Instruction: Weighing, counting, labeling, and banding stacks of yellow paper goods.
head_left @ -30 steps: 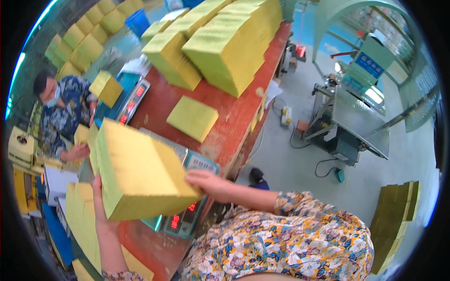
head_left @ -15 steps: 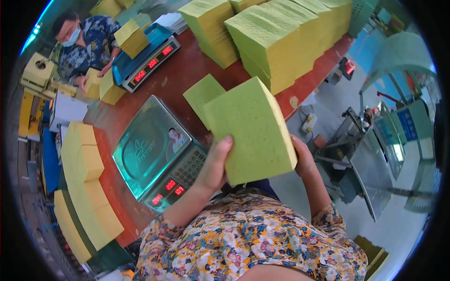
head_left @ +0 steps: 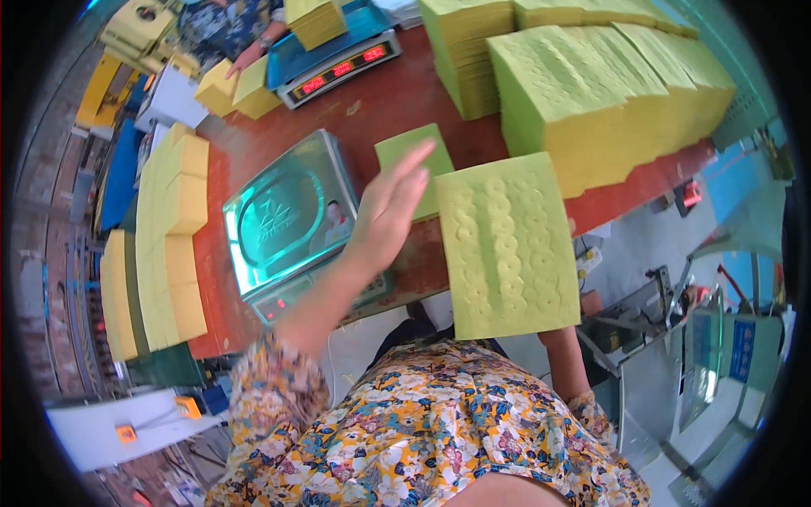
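In front of my body, a stack of yellow-green paper (head_left: 508,253) faces up, its top sheet embossed with rows of overlapping rings. My right hand (head_left: 572,226) supports it from behind and is mostly hidden; a fingertip at the right edge and the wrist below show. To the left, my left hand (head_left: 389,207) is off the stack, empty, with fingers stretched out. Under those fingers, a flat green paper piece (head_left: 407,145) lies on the red table (head_left: 355,106). A digital scale (head_left: 283,211) with a bare metal pan sits left of that hand.
Tall piles of yellow paper (head_left: 583,101) stand at the back right. Yellow blocks (head_left: 182,245) line the left edge. A second scale (head_left: 338,68) with a blue tray carries paper; beside it a co-worker's hand (head_left: 247,57) touches a block. Metal machinery (head_left: 650,380) stands at right.
My left hand has let go of the paper stack and moved up and left of it. The stack now shows its embossed ring face, held by my right hand. The whole view has shifted.
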The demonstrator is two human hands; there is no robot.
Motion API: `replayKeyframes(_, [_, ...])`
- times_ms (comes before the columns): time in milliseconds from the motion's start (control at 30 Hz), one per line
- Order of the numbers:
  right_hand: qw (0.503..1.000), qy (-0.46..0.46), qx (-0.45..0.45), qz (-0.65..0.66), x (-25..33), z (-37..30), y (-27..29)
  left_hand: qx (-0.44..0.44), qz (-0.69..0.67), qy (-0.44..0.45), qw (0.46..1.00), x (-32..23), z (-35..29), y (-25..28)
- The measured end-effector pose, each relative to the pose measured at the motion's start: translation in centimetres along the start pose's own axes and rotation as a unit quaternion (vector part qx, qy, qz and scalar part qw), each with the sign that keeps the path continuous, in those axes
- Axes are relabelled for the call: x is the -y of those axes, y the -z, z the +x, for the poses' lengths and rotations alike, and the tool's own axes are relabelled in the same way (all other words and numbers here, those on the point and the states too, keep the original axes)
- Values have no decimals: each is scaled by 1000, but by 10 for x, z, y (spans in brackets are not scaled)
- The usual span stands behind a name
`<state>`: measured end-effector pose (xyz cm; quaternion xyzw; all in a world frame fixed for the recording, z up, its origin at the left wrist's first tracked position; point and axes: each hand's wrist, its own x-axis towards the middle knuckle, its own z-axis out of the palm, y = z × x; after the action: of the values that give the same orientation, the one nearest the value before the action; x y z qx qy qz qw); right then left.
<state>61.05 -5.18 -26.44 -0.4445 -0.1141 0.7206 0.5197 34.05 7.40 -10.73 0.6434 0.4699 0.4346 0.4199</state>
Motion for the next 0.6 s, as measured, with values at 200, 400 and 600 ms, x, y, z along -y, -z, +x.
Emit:
replayKeyframes(200, [975,-82,193,-76,-12,-29,11,186,514,-311,777,115,94,-13])
replayKeyframes(400, [980,-77,170,-72,-25,-27,15,399,593,-156,682,101,83,-13])
replayKeyframes(600, [999,28,-20,1,-23,8,-6,178,398,-194,879,91,57,25])
